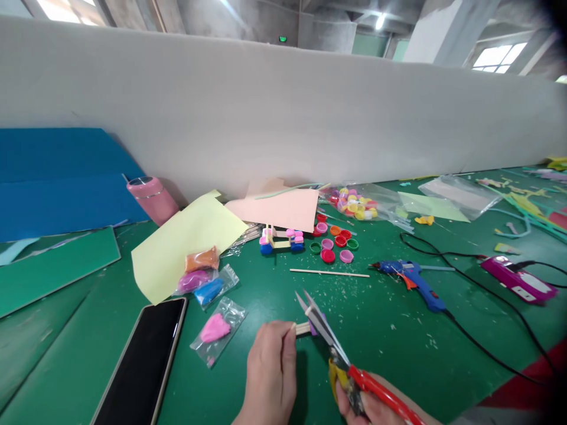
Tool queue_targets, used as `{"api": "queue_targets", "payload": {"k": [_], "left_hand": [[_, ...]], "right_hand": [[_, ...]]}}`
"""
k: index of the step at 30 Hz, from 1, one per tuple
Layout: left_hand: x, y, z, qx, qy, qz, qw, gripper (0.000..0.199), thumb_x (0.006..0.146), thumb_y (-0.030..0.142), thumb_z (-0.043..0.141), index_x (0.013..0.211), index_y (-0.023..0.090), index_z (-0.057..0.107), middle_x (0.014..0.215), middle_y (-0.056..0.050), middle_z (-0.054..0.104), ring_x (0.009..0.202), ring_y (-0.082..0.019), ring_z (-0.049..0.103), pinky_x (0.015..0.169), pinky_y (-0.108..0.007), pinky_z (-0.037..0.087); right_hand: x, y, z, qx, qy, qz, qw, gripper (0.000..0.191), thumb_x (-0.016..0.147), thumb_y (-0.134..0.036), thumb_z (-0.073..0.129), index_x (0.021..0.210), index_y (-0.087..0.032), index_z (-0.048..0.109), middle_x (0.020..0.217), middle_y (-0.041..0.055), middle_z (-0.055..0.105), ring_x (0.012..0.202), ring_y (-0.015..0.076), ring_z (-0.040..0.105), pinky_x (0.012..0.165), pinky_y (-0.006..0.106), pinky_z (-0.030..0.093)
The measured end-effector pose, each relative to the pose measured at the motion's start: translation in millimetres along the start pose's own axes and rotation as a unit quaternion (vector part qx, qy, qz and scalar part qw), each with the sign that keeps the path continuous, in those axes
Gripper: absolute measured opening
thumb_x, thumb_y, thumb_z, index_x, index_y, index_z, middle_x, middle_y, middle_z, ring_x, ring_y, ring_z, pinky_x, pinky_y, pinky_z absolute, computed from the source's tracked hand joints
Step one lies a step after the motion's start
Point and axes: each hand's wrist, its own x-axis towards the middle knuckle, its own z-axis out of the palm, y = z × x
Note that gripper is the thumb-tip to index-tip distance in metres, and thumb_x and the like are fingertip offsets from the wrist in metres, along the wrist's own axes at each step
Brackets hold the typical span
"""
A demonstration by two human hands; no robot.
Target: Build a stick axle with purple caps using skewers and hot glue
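Note:
My left hand (270, 369) is closed in a pinch around a few short wooden sticks (303, 328). A bit of purple material (315, 326) shows at their far end, partly hidden by the scissors. In my right hand (370, 404), at the bottom edge, is a pair of scissors (330, 335) with a red handle and some yellow at the grip. The blades are slightly parted and point away to the upper left, passing over the purple end. Whether they touch it I cannot tell. Beyond my hands lies a long thin wooden stick (329, 273).
A small stick car (282, 241) with blue and pink parts stands behind, beside several bottle caps (328, 256). A blue glue gun (411, 277) trails a cord on the right. Clay packets (215, 328), a phone (140, 360) and a pink cup (153, 199) are on the left.

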Motion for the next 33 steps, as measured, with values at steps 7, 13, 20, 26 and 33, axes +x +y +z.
{"api": "queue_targets", "payload": {"k": [7, 13, 20, 26, 33], "left_hand": [[5.2, 3.1, -4.8, -0.085, -0.074, -0.133, 0.985, 0.013, 0.084, 0.029, 0.047, 0.076, 0.022, 0.054, 0.058, 0.003, 0.047, 0.053, -0.014, 0.041, 0.051, -0.023, 0.030], [5.2, 2.1, -7.7, -0.153, -0.099, -0.149, 0.972, 0.022, 0.086, 0.037, 0.042, 0.076, 0.020, 0.052, 0.061, 0.003, 0.041, 0.056, -0.013, 0.037, 0.052, -0.023, 0.030], [4.3, 1.0, -7.4, -0.203, -0.110, -0.166, 0.959, 0.023, 0.086, 0.038, 0.044, 0.077, 0.019, 0.055, 0.062, 0.002, 0.042, 0.056, -0.012, 0.037, 0.051, -0.022, 0.031], [3.9, -6.6, -10.4, -0.235, -0.140, -0.137, 0.952, 0.016, 0.085, 0.033, 0.046, 0.086, 0.022, 0.058, 0.073, 0.000, 0.052, 0.065, -0.013, 0.046, 0.059, -0.021, 0.037], [5.3, -4.0, -11.6, -0.226, -0.153, -0.095, 0.957, 0.012, 0.087, 0.026, 0.046, 0.085, 0.025, 0.058, 0.073, 0.002, 0.054, 0.065, -0.012, 0.046, 0.059, -0.018, 0.036]], "right_hand": [[-15.3, -9.5, -20.9, -0.068, 0.092, -0.040, 0.993, 0.047, 0.073, -0.063, 0.050, 0.093, -0.020, 0.052, 0.085, 0.0047, 0.057, 0.076, 0.0148, 0.058, 0.067, 0.023, 0.048], [-14.6, -14.0, -44.4, -0.390, 0.283, -0.054, 0.875, 0.050, 0.074, -0.046, 0.053, 0.114, -0.019, 0.040, 0.090, 0.0076, 0.061, 0.077, 0.0227, 0.062, 0.066, 0.030, 0.050], [-17.5, -16.8, -41.4, -0.390, 0.300, -0.094, 0.866, 0.050, 0.074, -0.040, 0.054, 0.116, -0.020, 0.036, 0.088, 0.0069, 0.062, 0.076, 0.0226, 0.063, 0.066, 0.031, 0.051], [-14.6, -29.5, -18.8, -0.406, 0.217, -0.121, 0.880, 0.054, 0.064, -0.038, 0.063, 0.112, -0.021, 0.046, 0.098, 0.0091, 0.060, 0.084, 0.0255, 0.060, 0.072, 0.032, 0.049], [-10.6, -36.8, -16.1, -0.427, 0.180, -0.073, 0.883, 0.055, 0.066, -0.041, 0.062, 0.112, -0.017, 0.044, 0.100, 0.0124, 0.058, 0.084, 0.0256, 0.057, 0.071, 0.033, 0.047]]}}
